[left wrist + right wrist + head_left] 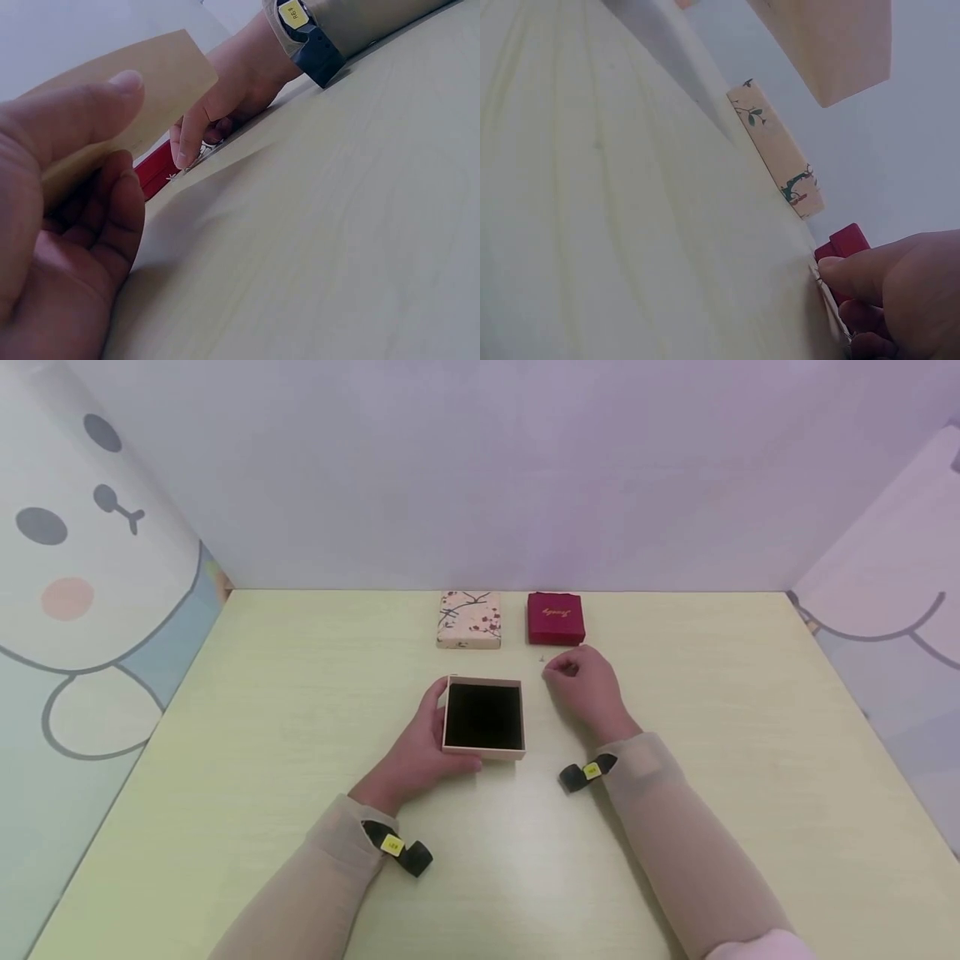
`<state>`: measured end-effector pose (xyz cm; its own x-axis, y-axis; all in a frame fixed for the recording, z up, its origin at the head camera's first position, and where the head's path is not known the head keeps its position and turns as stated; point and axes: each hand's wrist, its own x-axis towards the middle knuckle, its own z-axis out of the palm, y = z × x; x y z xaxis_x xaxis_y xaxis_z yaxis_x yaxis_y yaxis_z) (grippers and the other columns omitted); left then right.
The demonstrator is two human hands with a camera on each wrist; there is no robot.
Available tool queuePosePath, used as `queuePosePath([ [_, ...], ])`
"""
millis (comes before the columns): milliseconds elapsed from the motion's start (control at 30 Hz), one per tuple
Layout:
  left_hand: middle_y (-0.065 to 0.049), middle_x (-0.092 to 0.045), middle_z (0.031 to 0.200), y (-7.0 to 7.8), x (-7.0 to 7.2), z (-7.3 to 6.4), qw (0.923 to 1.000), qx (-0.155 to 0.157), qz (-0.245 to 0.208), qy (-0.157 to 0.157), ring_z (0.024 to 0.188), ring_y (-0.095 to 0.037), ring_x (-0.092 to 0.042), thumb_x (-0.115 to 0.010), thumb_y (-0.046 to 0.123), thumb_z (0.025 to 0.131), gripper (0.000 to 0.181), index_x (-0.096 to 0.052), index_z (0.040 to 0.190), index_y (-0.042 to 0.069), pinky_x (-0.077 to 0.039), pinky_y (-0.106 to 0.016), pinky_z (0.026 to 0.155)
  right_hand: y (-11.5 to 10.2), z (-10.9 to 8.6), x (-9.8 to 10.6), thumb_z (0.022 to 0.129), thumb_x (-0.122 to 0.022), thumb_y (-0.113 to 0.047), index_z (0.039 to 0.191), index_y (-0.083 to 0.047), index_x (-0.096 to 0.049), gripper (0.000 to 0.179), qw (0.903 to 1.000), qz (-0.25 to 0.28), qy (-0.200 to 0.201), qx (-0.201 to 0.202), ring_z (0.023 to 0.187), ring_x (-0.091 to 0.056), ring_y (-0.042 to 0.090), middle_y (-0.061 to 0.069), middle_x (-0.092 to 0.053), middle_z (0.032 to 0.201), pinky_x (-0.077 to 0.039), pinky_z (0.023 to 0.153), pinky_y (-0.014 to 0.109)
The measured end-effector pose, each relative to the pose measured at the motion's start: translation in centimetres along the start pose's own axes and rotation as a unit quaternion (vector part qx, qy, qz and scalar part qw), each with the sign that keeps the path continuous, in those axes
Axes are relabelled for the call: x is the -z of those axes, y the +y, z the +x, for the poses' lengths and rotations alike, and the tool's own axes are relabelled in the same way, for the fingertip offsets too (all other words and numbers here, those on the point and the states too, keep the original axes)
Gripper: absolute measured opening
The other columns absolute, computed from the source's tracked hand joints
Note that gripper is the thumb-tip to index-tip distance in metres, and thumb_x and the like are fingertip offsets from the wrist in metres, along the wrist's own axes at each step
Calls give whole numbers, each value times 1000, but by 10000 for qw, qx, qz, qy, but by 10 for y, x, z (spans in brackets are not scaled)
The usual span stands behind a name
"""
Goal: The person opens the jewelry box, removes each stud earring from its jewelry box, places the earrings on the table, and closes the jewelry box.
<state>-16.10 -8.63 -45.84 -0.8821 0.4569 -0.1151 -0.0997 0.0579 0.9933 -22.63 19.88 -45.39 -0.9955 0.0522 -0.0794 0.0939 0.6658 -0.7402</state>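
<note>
My left hand (423,747) holds a shallow pale-pink box base (486,753) with a black lining, thumb on the near side. In the left wrist view the box's plain side (169,75) is raised off the table and tilted. My right hand (588,689) is low at the tabletop with curled fingers, its fingertips pinching a small, thin, silvery-white thing (826,294). Its exact kind is not clear, and the fingers partly hide it. A tiny speck-like piece (542,658) shows just beyond these fingertips. The red box (555,618) is close behind the right hand.
A pink box lid with a blossom-branch pattern (468,620) lies at the table's back edge, left of the red box. The pale wooden table (300,710) meets a plain wall behind. Cartoon-printed panels (82,552) flank both sides.
</note>
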Motion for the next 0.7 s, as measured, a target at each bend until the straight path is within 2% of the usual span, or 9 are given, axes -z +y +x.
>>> queuePosePath([
  [700, -11, -59, 139, -2, 2, 1, 10000, -8, 27, 8, 113, -31, -64, -91, 3, 75, 125, -7, 164, 28, -50, -42, 99, 1, 0, -2, 98, -65, -23, 104, -11, -73, 16, 9996, 203, 186, -65, 97, -53, 29, 10, -57, 108, -44, 87, 43],
])
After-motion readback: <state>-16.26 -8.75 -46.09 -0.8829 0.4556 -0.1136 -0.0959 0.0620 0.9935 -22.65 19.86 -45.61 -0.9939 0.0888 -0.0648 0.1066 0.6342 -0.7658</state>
